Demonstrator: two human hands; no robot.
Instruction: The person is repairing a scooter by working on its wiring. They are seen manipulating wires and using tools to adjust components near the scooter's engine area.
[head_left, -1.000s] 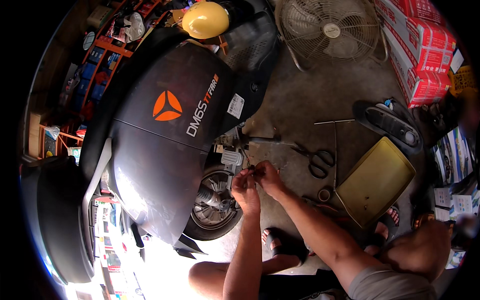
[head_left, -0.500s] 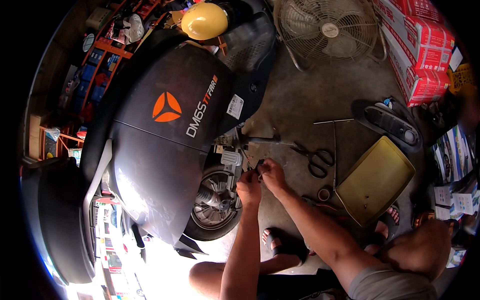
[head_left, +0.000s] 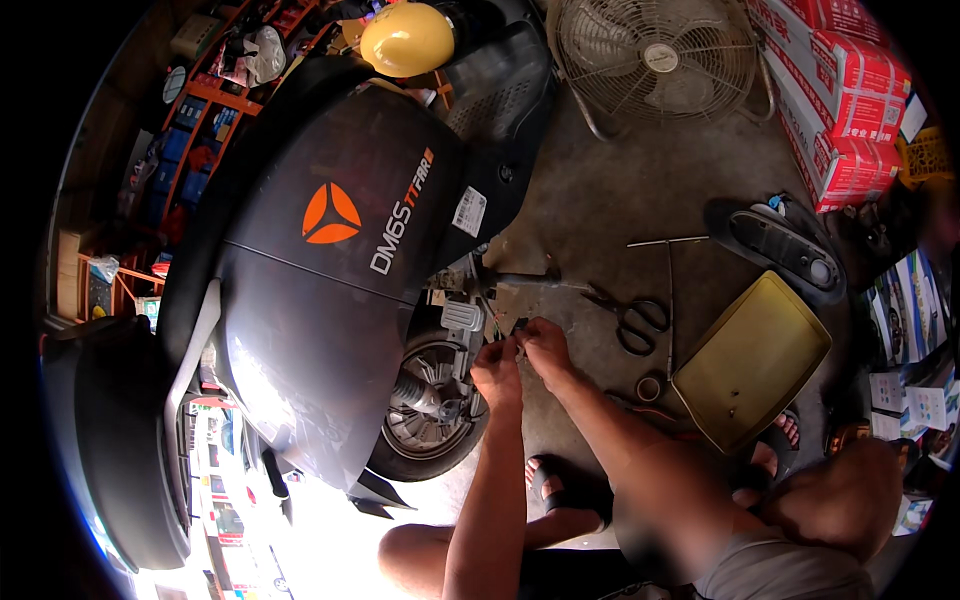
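Observation:
My left hand is closed in a pinch beside the scooter's wheel. Thin coloured wires rise just above its fingertips, beside the grey footpeg. Close on its right, my right hand pinches a small black piece, perhaps a connector, too small to make out. The fingertips of both hands nearly meet. Dark grey bodywork with an orange emblem fills the left of the view.
Right of my hands lie black-handled scissors, a T-handle wrench, a tape roll and a yellowish tray with small bits in it. Farther off are a dark plastic part, a floor fan and red-white boxes.
Both hands stay by the wheel with small finger movements. The wires above my left fingertips show more plainly, and my right hand has shifted very slightly.

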